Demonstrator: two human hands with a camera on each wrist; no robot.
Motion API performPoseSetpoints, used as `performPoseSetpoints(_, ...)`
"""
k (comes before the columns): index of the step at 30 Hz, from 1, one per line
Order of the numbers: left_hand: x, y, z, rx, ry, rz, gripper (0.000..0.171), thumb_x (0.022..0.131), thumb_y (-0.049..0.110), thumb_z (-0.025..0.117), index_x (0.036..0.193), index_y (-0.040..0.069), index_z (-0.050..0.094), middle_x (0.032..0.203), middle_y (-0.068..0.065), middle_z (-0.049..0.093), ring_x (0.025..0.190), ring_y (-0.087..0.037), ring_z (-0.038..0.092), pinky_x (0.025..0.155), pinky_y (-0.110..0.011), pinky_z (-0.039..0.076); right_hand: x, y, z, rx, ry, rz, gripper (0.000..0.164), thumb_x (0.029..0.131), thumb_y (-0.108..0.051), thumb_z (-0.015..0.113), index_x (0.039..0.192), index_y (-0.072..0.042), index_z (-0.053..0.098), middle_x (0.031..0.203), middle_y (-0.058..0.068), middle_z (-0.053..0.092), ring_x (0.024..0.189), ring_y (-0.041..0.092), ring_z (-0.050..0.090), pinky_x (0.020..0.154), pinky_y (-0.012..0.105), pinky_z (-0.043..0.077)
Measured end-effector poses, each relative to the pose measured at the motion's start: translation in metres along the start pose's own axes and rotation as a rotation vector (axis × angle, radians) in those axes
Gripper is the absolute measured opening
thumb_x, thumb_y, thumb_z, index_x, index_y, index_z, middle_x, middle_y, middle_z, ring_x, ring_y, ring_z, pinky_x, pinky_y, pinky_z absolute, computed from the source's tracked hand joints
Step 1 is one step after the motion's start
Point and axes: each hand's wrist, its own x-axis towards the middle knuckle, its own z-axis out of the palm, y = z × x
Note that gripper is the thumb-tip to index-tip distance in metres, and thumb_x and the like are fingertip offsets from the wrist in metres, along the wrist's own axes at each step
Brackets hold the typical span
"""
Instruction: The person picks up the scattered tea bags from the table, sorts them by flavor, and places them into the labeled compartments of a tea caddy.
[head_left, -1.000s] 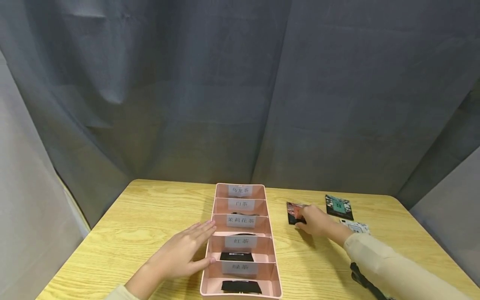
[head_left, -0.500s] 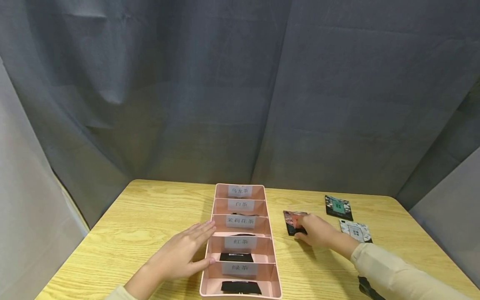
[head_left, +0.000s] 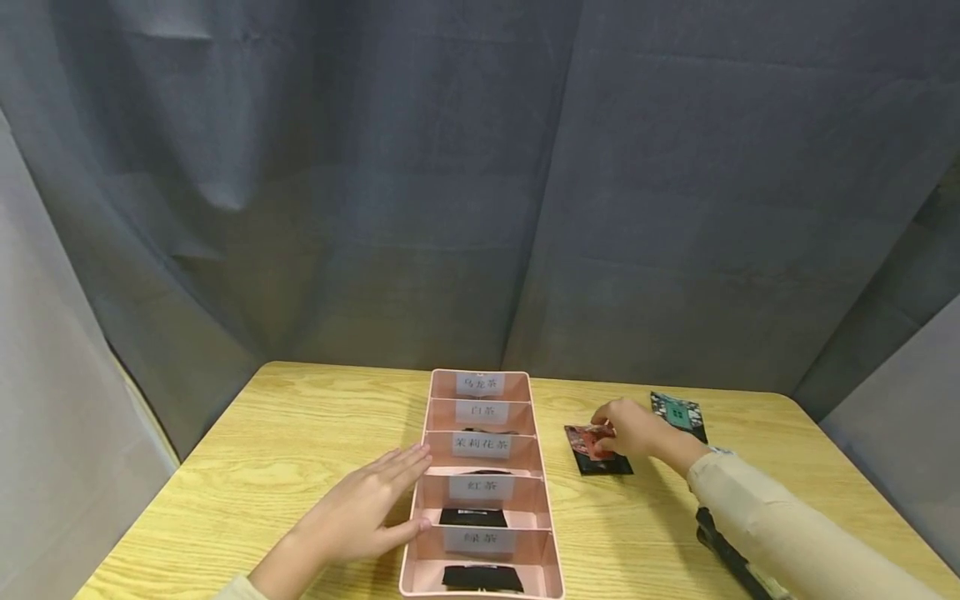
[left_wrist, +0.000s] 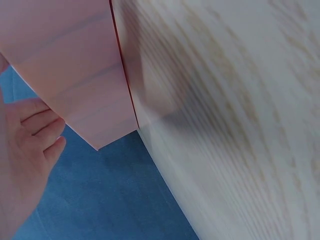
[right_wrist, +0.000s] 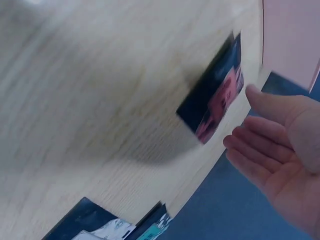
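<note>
My left hand (head_left: 367,504) rests with straight fingers against the left rim of a long pink divided box (head_left: 557,546). In the left wrist view, its fingertips touch the box's outer wall (left_wrist: 75,65). My right hand (head_left: 637,429) is at the right end of a black tea packet with a red label (head_left: 588,439), fingers loosely bent. In the right wrist view the thumb tip is close by the packet's edge, and a gap shows between thumb and fingers. Another dark layer (head_left: 611,467) shows beneath the labelled packet, which looks slightly bent.
A black tea packet with a teal label (head_left: 678,412) lies farther right; a white patterned packet (right_wrist: 107,230) is mostly hidden by my right arm in the head view. Several labelled compartments hold dark packets (head_left: 482,577). A dark grey curtain (head_left: 480,183) hangs behind the table.
The red-labelled packet has slid toward me. My right hand has shifted slightly, and the dark layer beneath shows more now. The left hand stays on the box.
</note>
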Motion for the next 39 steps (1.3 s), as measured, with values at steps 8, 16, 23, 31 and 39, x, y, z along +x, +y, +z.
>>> performPoseSetpoints(8, 0.0, 0.0, 0.0, -0.004, 0.012, 0.004, 0.065, 0.09, 0.043, 0.061, 0.139, 0.002, 0.05, 0.146, -0.015, 0.049, 0.138, -0.025, 0.046, 0.113, -0.04, 0.042, 0.009, 0.022, 0.002, 0.015, -0.078, 0.029, 0.042, 0.076, -0.013, 0.08, 0.112, 0.004, 0.067, 0.107, 0.018, 0.071, 0.096, 0.032, 0.067, 0.08, 0.042, 0.059)
performPoseSetpoints(16, 0.002, -0.001, -0.002, -0.01, 0.014, 0.006, 0.066, 0.09, 0.043, 0.061, 0.139, 0.002, 0.049, 0.147, -0.015, 0.048, 0.138, -0.026, 0.045, 0.112, -0.042, 0.042, 0.012, 0.032, 0.004, 0.012, -0.04, -0.037, 0.039, 0.075, -0.014, 0.081, 0.108, 0.003, 0.07, 0.101, 0.017, 0.072, 0.091, 0.03, 0.068, 0.075, 0.04, 0.059)
performPoseSetpoints(23, 0.003, -0.001, -0.002, 0.0, 0.013, 0.006, 0.066, 0.09, 0.044, 0.061, 0.14, 0.002, 0.049, 0.147, -0.015, 0.048, 0.138, -0.025, 0.045, 0.113, -0.041, 0.041, 0.015, 0.033, 0.004, 0.005, -0.055, -0.051, 0.039, 0.075, -0.013, 0.081, 0.108, 0.003, 0.069, 0.103, 0.017, 0.072, 0.095, 0.031, 0.069, 0.079, 0.041, 0.059)
performPoseSetpoints(31, 0.002, -0.001, -0.001, 0.0, 0.005, 0.005, 0.066, 0.091, 0.045, 0.059, 0.14, 0.002, 0.048, 0.147, -0.015, 0.048, 0.138, -0.025, 0.045, 0.114, -0.04, 0.041, 0.016, 0.038, 0.007, 0.018, -0.036, -0.08, 0.042, 0.072, -0.022, 0.084, 0.104, 0.0, 0.071, 0.097, 0.012, 0.073, 0.086, 0.023, 0.069, 0.073, 0.037, 0.059)
performPoseSetpoints(39, 0.001, -0.001, 0.0, -0.006, 0.0, -0.001, 0.066, 0.09, 0.044, 0.061, 0.139, 0.001, 0.049, 0.147, -0.015, 0.048, 0.138, -0.026, 0.045, 0.113, -0.041, 0.042, 0.015, 0.039, 0.01, 0.045, 0.02, -0.046, 0.042, 0.067, -0.021, 0.087, 0.098, 0.002, 0.072, 0.089, 0.01, 0.072, 0.077, 0.016, 0.063, 0.067, 0.033, 0.056)
